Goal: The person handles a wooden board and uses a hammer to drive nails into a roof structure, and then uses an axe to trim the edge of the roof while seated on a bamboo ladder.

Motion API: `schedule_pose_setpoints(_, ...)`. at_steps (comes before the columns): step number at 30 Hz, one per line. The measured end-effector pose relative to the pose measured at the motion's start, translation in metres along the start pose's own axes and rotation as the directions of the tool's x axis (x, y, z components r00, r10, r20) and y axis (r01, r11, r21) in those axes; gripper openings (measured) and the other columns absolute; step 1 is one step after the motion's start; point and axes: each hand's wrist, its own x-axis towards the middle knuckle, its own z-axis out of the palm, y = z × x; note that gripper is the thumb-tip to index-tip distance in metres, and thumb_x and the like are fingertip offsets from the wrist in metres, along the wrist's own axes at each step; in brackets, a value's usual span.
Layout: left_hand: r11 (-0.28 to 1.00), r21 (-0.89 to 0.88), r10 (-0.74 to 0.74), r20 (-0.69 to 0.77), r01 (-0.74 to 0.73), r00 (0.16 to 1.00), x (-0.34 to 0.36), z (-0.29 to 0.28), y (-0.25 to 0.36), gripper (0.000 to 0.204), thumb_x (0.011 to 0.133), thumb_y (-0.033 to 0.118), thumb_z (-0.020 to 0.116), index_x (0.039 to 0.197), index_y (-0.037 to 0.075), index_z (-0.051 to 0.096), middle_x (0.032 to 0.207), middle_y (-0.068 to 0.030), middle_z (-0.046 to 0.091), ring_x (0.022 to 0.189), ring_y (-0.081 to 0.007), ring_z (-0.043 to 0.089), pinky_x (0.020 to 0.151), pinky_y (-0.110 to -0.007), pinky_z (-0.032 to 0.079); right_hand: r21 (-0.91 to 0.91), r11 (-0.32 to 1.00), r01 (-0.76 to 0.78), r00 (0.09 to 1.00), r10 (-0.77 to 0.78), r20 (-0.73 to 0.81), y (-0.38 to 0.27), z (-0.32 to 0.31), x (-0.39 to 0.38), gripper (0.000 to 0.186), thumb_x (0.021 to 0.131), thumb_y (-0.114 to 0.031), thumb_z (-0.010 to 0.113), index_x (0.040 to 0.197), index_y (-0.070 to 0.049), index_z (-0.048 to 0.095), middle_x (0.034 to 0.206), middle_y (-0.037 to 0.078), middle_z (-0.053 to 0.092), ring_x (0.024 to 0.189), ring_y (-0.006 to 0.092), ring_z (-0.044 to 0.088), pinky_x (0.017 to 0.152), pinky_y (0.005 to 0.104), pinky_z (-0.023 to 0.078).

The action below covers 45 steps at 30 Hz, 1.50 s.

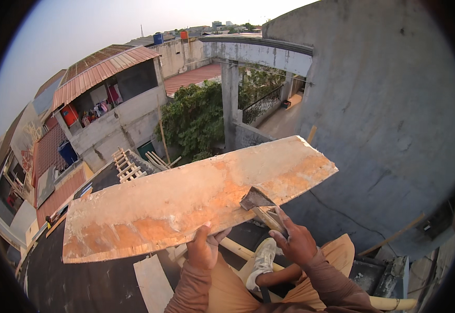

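A long plywood board (pixel 186 195), coated with pale dried cement and showing bare orange wood in patches, lies tilted across the space before me. My left hand (pixel 205 249) grips its near edge, thumb on top and fingers underneath. My right hand (pixel 296 242) is closed round the wooden handle of a scraper (pixel 258 199). The scraper's dark metal blade rests against the board's face close to the near edge, right of my left hand. Part of the handle is hidden by my fingers.
Below me are a dark roof surface (pixel 97 281), bamboo poles (pixel 236 248) and a loose pale plank (pixel 153 284). A high grey wall (pixel 384 120) stands to the right. Beyond the board are a wooden ladder (pixel 127 166), a leafy tree (pixel 193 117) and neighbouring houses.
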Motion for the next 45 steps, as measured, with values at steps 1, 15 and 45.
schedule_pose_setpoints(1, 1.000, -0.004, -0.004, -0.004, 0.004, 1.000, 0.002, -0.002, 0.004, 0.055, 0.096, 0.014, 0.060, 0.147, 0.004, 0.040, 0.140, -0.0159, 0.056, 0.126, -0.0341, 0.062, 0.103, -0.052, 0.056, 0.026, 0.996, -0.081, 0.997, 0.080, 0.015, -0.002, 0.000, -0.002, 0.063, 0.096, -0.030, 0.071, 0.149, -0.004, 0.049, 0.101, 0.024, 0.072, 0.089, 0.0415, 0.071, 0.077, 0.0449, 0.057)
schedule_pose_setpoints(15, 0.984, 0.171, 0.065, -0.126, -0.043, 0.990, 0.016, -0.045, 0.001, 0.061, 0.099, 0.026, 0.064, 0.146, -0.006, 0.043, 0.144, -0.0216, 0.055, 0.130, -0.0279, 0.059, 0.118, -0.040, 0.045, -0.379, 0.335, -0.863, 0.498, 0.431, -0.753, 0.211, -0.225, -0.203, 0.031, 0.097, -0.037, 0.067, 0.106, -0.008, 0.063, 0.090, 0.020, 0.071, 0.095, 0.0437, 0.068, 0.082, 0.0533, 0.052)
schedule_pose_setpoints(45, 0.322, 0.777, 0.482, 0.357, -0.541, 0.800, 0.113, -0.072, 0.013, 0.034, 0.092, 0.009, 0.074, 0.119, -0.007, 0.062, 0.107, -0.0206, 0.068, 0.102, -0.0316, 0.066, 0.092, -0.043, 0.054, -0.417, 0.173, -0.892, 0.407, 0.710, -0.576, 0.331, -0.097, -0.455, 0.038, 0.083, -0.018, 0.078, 0.110, -0.003, 0.055, 0.114, 0.025, 0.063, 0.122, 0.0485, 0.054, 0.114, 0.0509, 0.040)
